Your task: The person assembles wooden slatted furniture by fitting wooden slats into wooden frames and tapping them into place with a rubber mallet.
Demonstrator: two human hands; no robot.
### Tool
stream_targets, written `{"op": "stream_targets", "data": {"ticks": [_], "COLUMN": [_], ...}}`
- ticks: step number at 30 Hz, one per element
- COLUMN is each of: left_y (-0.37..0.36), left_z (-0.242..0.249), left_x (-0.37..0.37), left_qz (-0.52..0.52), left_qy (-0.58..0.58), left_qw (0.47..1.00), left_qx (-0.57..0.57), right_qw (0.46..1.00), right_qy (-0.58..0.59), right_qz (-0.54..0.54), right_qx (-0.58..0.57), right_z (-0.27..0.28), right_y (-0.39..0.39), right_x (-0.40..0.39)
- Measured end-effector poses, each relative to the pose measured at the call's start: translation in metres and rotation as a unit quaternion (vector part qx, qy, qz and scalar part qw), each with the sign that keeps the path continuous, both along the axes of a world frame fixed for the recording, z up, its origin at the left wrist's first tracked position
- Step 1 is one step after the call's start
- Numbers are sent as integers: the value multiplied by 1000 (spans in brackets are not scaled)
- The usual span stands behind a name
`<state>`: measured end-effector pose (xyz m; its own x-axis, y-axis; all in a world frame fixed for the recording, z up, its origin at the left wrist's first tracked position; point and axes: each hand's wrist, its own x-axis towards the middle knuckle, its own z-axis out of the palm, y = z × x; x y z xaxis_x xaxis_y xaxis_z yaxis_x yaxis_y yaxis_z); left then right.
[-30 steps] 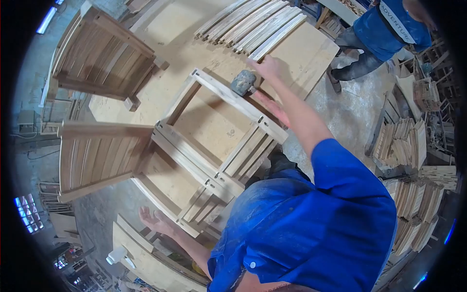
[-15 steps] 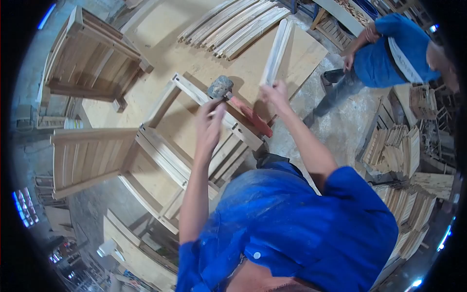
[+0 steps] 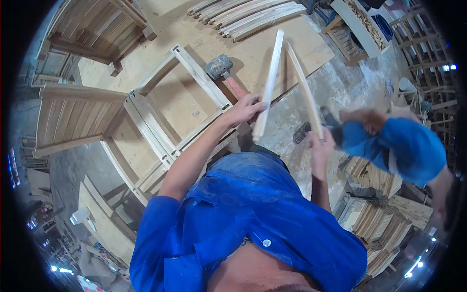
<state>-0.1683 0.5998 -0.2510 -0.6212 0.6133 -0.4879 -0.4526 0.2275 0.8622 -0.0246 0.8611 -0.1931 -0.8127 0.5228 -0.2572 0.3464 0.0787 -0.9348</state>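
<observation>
My left hand [image 3: 245,110] is closed on the lower part of a pale wooden slat [image 3: 272,78], which points up and away from me. A second slat [image 3: 304,83] is in my right hand [image 3: 321,144], gripped at its near end. The far ends of the two slats come close together, while the near ends are apart. Just beyond my left hand lies a mallet with a dark head [image 3: 219,67] and a red handle. It rests beside a jointed wooden frame [image 3: 202,80] on the worktable.
Curved slats [image 3: 248,18] lie in a row at the worktable's [image 3: 197,34] far side. Slatted panels [image 3: 80,114] stand at the left. A co-worker in blue [image 3: 401,146] bends at the right, near stacked wood pieces [image 3: 374,224].
Two separate slats now show, one in each hand. My left hand has moved right onto a slat, and my right hand has come nearer and right. The co-worker has moved nearer.
</observation>
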Motion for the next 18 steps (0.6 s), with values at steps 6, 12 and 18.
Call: {"op": "stream_targets", "data": {"ticks": [6,12,18], "left_y": [-67,-192,-459], "left_z": [112,110,119], "left_x": [48,77,185], "left_qz": [119,426,621], "left_qy": [149,414,353], "left_qw": [973,801,575], "left_qx": [129,-77,-399], "right_qw": [959,937,930], "right_qy": [233,255,216], "right_qz": [-63,40,5], "right_qx": [147,234,298], "right_z": [23,-8,93], "right_y": [65,34,-74], "right_x": [-78,-200,-166]}}
